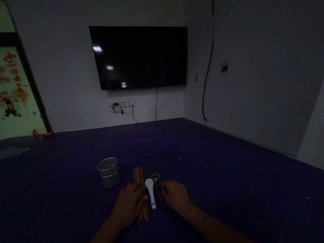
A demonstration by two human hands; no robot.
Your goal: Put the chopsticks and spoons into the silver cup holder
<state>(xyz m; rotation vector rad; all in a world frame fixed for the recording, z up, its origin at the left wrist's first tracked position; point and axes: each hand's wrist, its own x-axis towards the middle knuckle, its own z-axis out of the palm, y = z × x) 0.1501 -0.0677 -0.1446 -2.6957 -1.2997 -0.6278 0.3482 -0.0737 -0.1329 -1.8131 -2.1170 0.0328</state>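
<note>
On a dark blue table [234, 175], a bundle of wooden chopsticks [137, 176] lies pointing away from me. My left hand [128, 203] rests flat over its near half, fingers spread and open. A white spoon [150, 190] lies just right of the chopsticks. Beside it lie metal spoons [156, 179] with dark handles. My right hand [175, 194] lies palm down next to those handles, its fingers loosely stretched and touching or nearly touching them. A small metal cup [108, 172] stands upright to the left of the chopsticks, beyond my left hand.
A black television [140, 55] hangs on the white wall behind the table, with a power strip [121, 105] below it. A cable [210, 57] runs down the right wall. Small orange items [42, 133] sit at the table's far left edge.
</note>
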